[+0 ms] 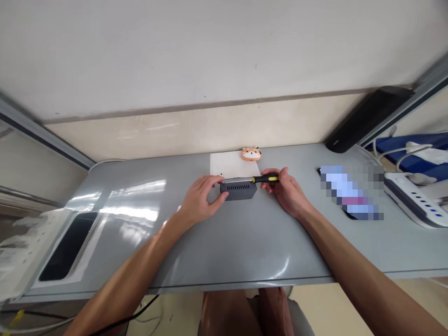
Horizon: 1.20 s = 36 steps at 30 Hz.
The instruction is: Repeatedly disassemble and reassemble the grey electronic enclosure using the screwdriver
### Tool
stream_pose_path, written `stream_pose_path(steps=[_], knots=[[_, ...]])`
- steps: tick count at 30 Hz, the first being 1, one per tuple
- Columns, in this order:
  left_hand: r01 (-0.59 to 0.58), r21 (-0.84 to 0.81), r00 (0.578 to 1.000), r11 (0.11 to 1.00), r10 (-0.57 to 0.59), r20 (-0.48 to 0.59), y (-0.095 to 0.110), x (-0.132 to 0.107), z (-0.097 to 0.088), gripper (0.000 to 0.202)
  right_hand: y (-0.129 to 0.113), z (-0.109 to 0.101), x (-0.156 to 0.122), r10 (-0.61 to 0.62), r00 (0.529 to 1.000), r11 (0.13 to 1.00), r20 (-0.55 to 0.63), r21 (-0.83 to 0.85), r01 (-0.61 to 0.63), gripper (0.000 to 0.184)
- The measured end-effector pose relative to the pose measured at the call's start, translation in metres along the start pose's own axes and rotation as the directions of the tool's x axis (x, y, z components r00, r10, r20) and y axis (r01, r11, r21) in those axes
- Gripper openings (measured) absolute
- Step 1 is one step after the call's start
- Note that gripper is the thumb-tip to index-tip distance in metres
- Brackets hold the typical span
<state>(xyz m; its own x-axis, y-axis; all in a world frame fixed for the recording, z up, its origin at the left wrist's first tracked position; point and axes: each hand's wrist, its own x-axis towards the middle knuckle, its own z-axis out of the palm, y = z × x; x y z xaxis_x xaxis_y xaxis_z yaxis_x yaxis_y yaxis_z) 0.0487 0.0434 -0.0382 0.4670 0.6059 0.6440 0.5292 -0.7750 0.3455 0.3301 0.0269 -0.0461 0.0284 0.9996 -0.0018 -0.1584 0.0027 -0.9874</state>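
A small dark grey box [240,192] with a row of vent slots is held at its left end between the thumb and fingers of my left hand [199,200]. My right hand [289,192] is closed around the black-and-yellow handle of a screwdriver [266,178]. Its metal shaft runs sideways along the far upper edge of the box, with the tip by my left fingertips. Whether the tip sits in a screw cannot be seen. Just behind the box lies a white sheet of paper [227,164], with an orange animal-faced case [251,154] at its far right corner.
On the left are a dark phone [68,246] and a white power strip [30,252]. To the right lie a phone with a blurred-out screen [350,193] and a white-and-grey power strip [416,198]. A black cylinder [367,120] leans at the back right, before the wall.
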Motion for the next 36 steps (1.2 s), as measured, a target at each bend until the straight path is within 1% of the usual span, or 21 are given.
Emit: stream_pose_path(steps=[3,7,12,19,25,29,33,36], knots=[[-0.014,-0.002,1.0,1.0,0.014,-0.001,-0.0013,-0.0001,-0.0003,0.026,0.0002,-0.0004,-0.0001,-0.017,1.0,1.0,0.015,-0.012,0.017,0.076],[0.001,0.007,1.0,1.0,-0.001,0.016,-0.0022,-0.0004,0.0003,0.025,-0.0025,0.0006,-0.0004,-0.016,1.0,1.0,0.022,-0.013,0.016,0.078],[-0.037,0.015,0.999,0.999,0.037,-0.001,-0.0034,-0.0001,0.0014,0.024,-0.0037,0.0007,-0.0007,-0.005,1.0,1.0,0.004,0.007,0.005,0.077],[-0.03,0.034,1.0,0.999,0.03,-0.008,-0.0047,-0.0001,0.0033,0.018,-0.002,0.0004,-0.0005,-0.008,1.0,1.0,-0.003,0.015,0.008,0.076],[-0.08,0.031,0.995,0.996,0.082,-0.049,-0.0045,0.0011,0.0031,0.015,-0.0017,0.0003,-0.0008,-0.009,1.0,1.0,0.0,0.02,0.009,0.076],[-0.046,0.021,0.999,0.999,0.047,-0.021,-0.0052,0.0006,0.0031,0.015,-0.0018,0.0007,-0.0004,-0.014,1.0,1.0,0.001,0.01,0.014,0.077],[-0.044,0.01,0.999,0.999,0.045,-0.027,-0.0053,-0.0003,0.0023,0.014,-0.0025,0.0012,-0.0007,-0.032,0.999,0.999,0.001,-0.037,0.032,0.078],[-0.019,0.019,1.0,1.0,0.019,-0.011,-0.005,-0.0005,0.0013,0.014,-0.0029,0.0013,-0.001,-0.043,0.999,0.998,0.001,-0.055,0.043,0.079]])
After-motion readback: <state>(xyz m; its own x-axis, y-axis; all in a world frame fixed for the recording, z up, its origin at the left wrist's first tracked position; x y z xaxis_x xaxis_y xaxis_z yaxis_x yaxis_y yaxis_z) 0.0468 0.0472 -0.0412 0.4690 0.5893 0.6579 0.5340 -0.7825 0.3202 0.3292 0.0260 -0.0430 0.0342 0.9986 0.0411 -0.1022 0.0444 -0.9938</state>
